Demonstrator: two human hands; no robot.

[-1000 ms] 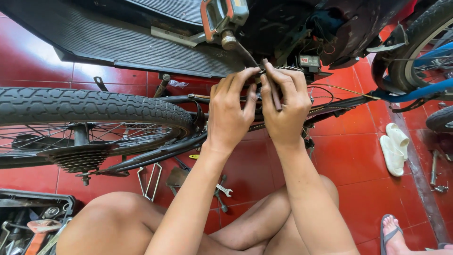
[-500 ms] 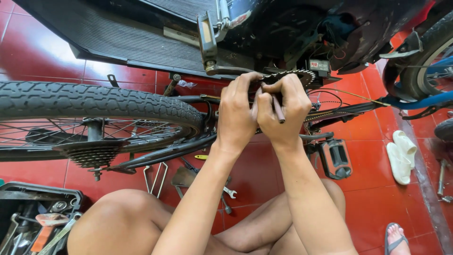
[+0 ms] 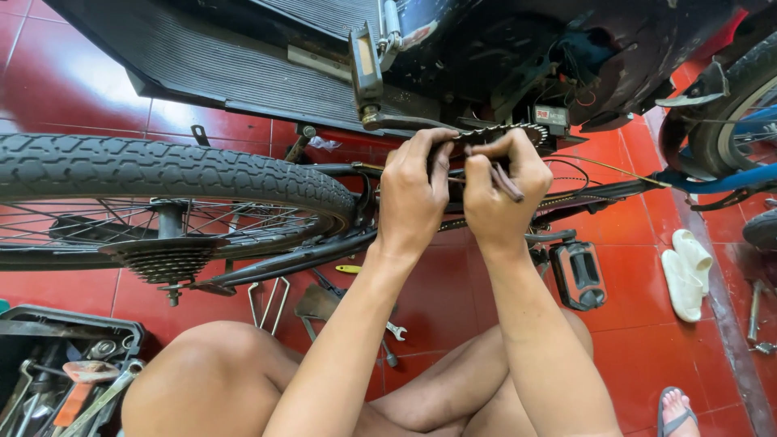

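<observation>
Over the red tile floor [image 3: 631,340] | rear tyre [image 3: 162,170] at far left, cassette [image 3: 166,259] under it | my left hand [image 3: 413,194] pinching the chain [image 3: 486,133] on the chainring | my right hand [image 3: 502,190] closed around a thin dark tool [image 3: 506,182], touching the chain | pedal [image 3: 576,275] below right | white slippers [image 3: 688,271] at far right.

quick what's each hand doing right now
Left hand: fingers closed on the toothed metal chainring.
Right hand: closed around a thin dark tool at the chainring.
</observation>
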